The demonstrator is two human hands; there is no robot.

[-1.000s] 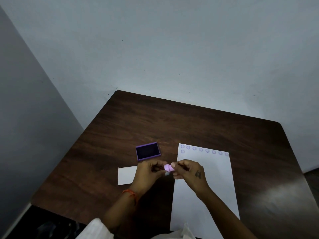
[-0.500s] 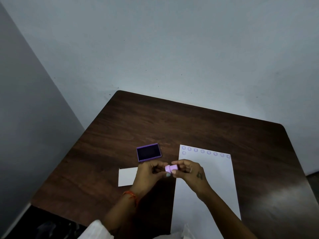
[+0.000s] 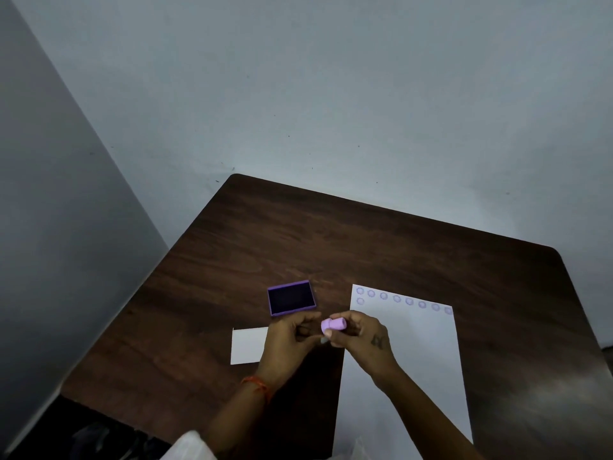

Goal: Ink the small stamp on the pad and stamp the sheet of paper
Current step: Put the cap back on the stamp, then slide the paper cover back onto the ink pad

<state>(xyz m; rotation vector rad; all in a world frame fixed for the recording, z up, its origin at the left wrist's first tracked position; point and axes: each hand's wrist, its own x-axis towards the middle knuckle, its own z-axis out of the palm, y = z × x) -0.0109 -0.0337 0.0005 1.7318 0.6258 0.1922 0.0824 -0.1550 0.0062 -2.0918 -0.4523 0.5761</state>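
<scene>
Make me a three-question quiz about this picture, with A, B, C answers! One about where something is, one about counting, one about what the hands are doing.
1. Where is the ink pad?
A. On the big sheet
B. On the table, left of the big sheet
C. In a hand

2. How many stamp marks are on the sheet of paper?
A. Two
B. Nine
C. Twenty

3. What is the small stamp doing?
A. Held above the table
B. Pressed on the pad
C. Lying on the small card

Answers:
1 B, the pad sits on bare wood beside the sheet.
2 B, eight in the top row, one below.
3 A, the right hand grips it while the left hand meets it.
</scene>
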